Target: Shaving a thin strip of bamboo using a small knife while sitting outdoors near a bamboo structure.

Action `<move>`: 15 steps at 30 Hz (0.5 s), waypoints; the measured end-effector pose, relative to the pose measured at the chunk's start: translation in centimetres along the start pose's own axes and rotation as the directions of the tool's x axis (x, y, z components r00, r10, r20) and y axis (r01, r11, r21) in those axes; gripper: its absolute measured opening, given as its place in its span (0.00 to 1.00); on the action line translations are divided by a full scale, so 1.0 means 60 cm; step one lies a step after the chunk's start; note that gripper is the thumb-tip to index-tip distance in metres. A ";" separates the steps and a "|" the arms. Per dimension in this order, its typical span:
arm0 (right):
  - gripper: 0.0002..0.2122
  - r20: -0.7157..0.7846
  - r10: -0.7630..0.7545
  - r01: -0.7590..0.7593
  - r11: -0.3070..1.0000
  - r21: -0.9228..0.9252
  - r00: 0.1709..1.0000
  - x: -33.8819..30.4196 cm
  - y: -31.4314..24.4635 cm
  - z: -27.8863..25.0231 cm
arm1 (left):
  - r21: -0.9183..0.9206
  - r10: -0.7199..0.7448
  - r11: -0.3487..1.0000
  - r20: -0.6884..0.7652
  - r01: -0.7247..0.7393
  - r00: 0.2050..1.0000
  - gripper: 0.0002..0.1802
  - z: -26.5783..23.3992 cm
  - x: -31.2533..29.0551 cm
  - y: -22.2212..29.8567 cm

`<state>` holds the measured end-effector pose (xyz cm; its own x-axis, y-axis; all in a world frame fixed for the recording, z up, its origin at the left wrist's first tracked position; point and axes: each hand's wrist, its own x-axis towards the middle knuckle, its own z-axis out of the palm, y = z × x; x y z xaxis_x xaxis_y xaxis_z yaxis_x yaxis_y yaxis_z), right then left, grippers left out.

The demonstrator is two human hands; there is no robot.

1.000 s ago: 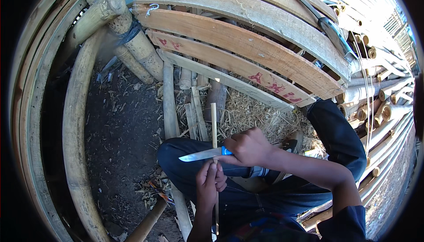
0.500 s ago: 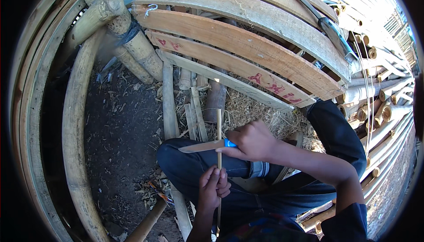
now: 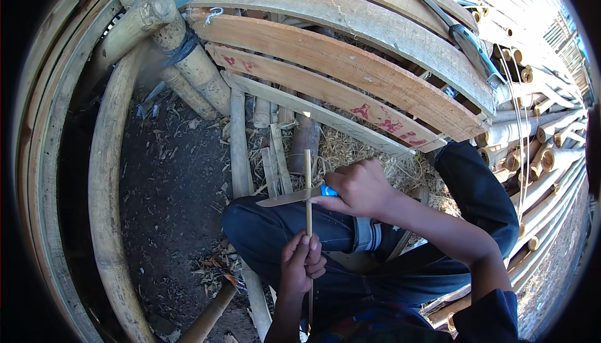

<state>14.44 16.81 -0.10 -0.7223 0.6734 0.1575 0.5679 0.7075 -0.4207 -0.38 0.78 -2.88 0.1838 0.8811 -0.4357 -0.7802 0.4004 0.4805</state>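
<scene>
Overhead, curved bamboo slats [image 3: 350,67] beyond knife [image 3: 285,197].

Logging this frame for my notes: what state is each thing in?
Left hand: closed around the stick, below the blade.
Right hand: closed on the knife's blue handle.
Bamboo stick: upright, held over the lap.
Knife: blade crosswise against the stick.
Shavings: scattered on the ground.

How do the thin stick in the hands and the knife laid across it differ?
The stick is pale wood; the knife has a grey blade and a blue handle. The stick stands upright along the view, while the knife lies crosswise. The left hand holds the stick low down; the right hand grips the knife by its handle. Both are slim, and they meet above the knee.
</scene>
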 end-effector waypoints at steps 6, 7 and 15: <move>0.25 -0.027 0.167 -0.166 0.985 0.051 0.986 0.019 0.029 -0.027 | 0.040 0.009 0.999 0.151 -0.015 0.988 0.15 0.017 -0.027 -0.015; 0.25 -0.025 0.169 -0.168 0.985 0.047 0.985 0.012 0.019 -0.023 | 0.037 0.008 0.999 0.154 -0.014 0.988 0.15 0.018 -0.025 -0.016; 0.21 0.126 0.430 -0.344 0.480 0.807 0.894 -0.001 0.012 -0.025 | -0.026 -0.024 0.999 0.175 0.029 0.984 0.15 -0.004 0.001 0.020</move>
<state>15.49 17.57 0.92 -0.4514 0.8793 -0.1521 0.2025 -0.0651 -0.9771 -1.47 1.25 -2.53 0.3045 0.9017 -0.3070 -0.7899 0.4192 0.4476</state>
